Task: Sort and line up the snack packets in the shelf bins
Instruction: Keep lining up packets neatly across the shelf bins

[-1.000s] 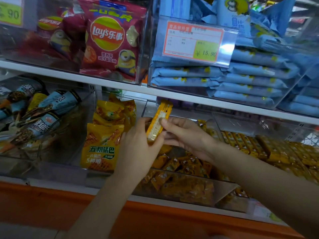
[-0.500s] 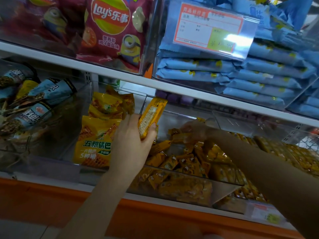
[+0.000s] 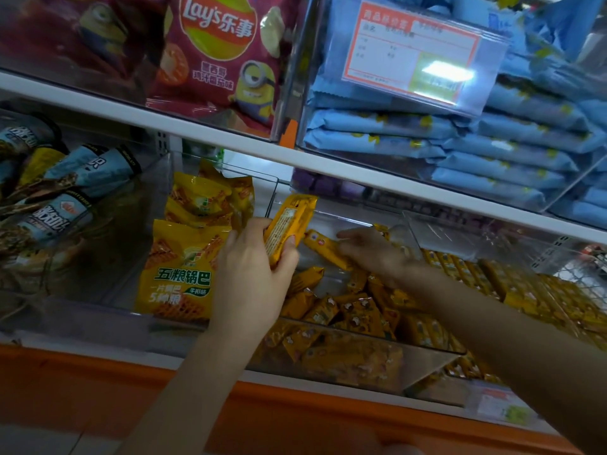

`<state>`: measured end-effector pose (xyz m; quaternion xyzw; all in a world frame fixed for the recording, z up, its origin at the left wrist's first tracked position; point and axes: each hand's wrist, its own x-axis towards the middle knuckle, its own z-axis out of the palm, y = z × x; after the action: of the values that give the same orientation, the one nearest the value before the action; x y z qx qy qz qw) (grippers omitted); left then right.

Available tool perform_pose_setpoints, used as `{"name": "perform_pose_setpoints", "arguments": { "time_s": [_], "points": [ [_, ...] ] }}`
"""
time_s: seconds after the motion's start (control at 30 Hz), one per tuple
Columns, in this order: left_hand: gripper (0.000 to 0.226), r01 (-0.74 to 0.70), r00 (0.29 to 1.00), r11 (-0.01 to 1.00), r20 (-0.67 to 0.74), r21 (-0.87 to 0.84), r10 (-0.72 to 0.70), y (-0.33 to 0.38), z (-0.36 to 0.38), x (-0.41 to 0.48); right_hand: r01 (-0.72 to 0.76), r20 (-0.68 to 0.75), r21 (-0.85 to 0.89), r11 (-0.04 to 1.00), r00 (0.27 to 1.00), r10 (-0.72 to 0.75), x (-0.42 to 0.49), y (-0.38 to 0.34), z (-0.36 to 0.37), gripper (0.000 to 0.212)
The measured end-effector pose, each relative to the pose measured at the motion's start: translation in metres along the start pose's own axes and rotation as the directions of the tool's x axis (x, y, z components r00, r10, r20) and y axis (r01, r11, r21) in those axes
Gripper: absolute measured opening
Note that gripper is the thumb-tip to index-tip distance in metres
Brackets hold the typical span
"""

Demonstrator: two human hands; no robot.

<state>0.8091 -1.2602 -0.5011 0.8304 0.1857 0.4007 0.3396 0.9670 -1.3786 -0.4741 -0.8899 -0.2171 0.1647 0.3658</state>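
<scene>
- The clear bin (image 3: 427, 348) lies under both your hands. Its loose heap of orange packets (image 3: 345, 313) is jumbled just below your right fingers, and a lined-up row (image 3: 476, 277) runs off to the right of them.
- Your right hand (image 3: 374, 254) has let go of the packet it shared with the left a second ago and has dropped into the bin. Its fingers now pinch one end of a second packet (image 3: 325, 246), tilted just above the heap.
- Your left hand (image 3: 253, 274) has stayed put. Its fingers are curled round the upright packet (image 3: 289, 229) at the bin's left end, with the yellow bags (image 3: 184, 267) just left of them.
- You look to be gathering packets one by one into the left hand. Most of the heap is still unsorted, so the task seems far from done.
</scene>
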Motion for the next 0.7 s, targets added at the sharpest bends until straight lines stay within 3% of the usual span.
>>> {"name": "perform_pose_setpoints", "arguments": {
  "time_s": [0.07, 0.17, 0.23, 0.43, 0.6, 0.7],
  "points": [
    [0.045, 0.021, 1.0, 1.0, 0.006, 0.007, -0.021, 0.001, 0.0, 0.0, -0.132, 0.135, 0.338, 0.932, 0.987, 0.091, -0.019, -0.012, 0.004, 0.023],
    [0.042, 0.031, 0.999, 0.999, 0.007, 0.007, -0.031, 0.002, 0.0, 0.0, -0.343, 0.359, 0.701, 0.625, 0.927, 0.106, -0.04, -0.025, 0.008, 0.014],
    [0.04, 0.027, 0.999, 0.999, 0.018, 0.031, -0.028, 0.002, 0.0, 0.001, -0.393, 0.424, 0.75, 0.532, 0.903, 0.068, -0.046, -0.03, 0.008, 0.013],
    [0.039, -0.005, 0.998, 0.994, 0.059, 0.107, -0.001, 0.006, 0.0, 0.004, -0.439, 0.499, 0.802, 0.405, 0.865, -0.05, -0.061, -0.038, 0.008, 0.015],
    [0.044, 0.007, 0.997, 0.995, 0.073, 0.096, -0.014, 0.006, -0.001, 0.003, -0.507, 0.555, 0.794, 0.336, 0.83, -0.059, -0.059, -0.033, 0.006, 0.029],
    [0.046, 0.038, 0.996, 0.994, 0.071, 0.099, -0.045, 0.005, 0.0, 0.002, -0.544, 0.589, 0.758, 0.36, 0.808, -0.02, -0.057, -0.027, 0.0, 0.033]
  ]
}}
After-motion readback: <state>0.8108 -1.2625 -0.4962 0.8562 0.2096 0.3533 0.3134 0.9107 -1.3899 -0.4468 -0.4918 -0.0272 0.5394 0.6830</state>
